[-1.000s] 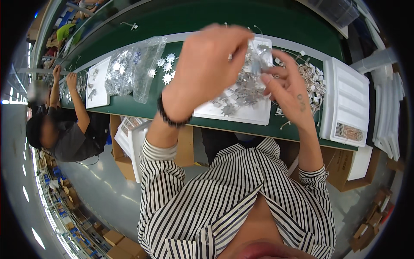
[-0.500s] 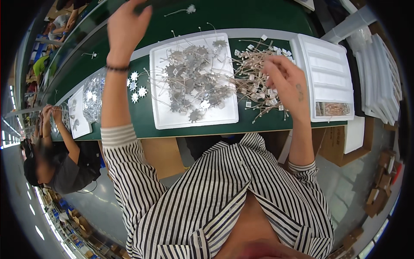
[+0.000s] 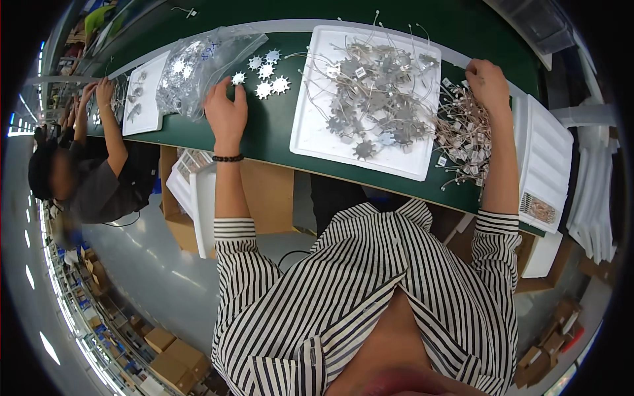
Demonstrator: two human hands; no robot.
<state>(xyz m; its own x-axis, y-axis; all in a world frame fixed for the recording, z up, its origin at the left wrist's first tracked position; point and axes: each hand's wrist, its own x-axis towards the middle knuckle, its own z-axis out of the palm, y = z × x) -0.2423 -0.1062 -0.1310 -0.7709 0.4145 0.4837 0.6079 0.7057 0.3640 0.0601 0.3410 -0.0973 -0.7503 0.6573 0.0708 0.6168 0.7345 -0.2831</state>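
My left hand (image 3: 226, 113) is at the left of the green table, thumb and forefinger apart around a silver toothed metal disc (image 3: 238, 78). More of these discs (image 3: 264, 89) lie just right of it. My right hand (image 3: 489, 86) is at the far edge of a pile of thin cables with small white connectors (image 3: 462, 135). Its fingers are curled down and together, and their tips are hidden. Between my hands, a white foam tray (image 3: 310, 142) carries a heap of toothed discs with cables attached (image 3: 376, 99).
A clear plastic bag of discs (image 3: 191, 76) lies left of my left hand, by a smaller white foam tray (image 3: 150, 109). A compartmented white foam tray (image 3: 545, 155) stands at the right. A co-worker (image 3: 99, 178) sits at the far left. Cardboard boxes (image 3: 261, 201) are below the table.
My left hand has come down from the table's far side to the loose discs. My right hand has shifted to the cable pile's far edge. The whole view has turned left.
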